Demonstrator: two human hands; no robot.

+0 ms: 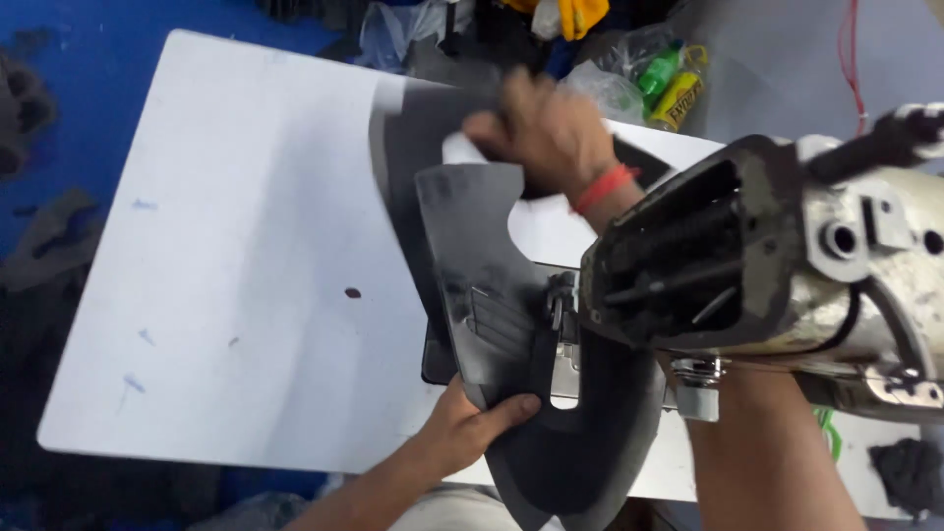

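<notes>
A dark grey cut piece of stiff fabric (482, 285) with a curved edge lies across the white table (246, 246) and runs under the presser foot (560, 305) of a sewing machine. My left hand (472, 423) grips its near end, thumb on top. My right hand (536, 128), with a red thread band on the wrist, grips the far end, where the piece folds up; this hand is blurred. A second dark layer (580, 442) curves out below the machine's needle area.
The worn grey and cream sewing machine head (777, 256) fills the right side and hides my right forearm. Green and yellow bottles (671, 81) in plastic stand at the back. Dark scraps (910, 472) lie at the right; blue ground lies at the left.
</notes>
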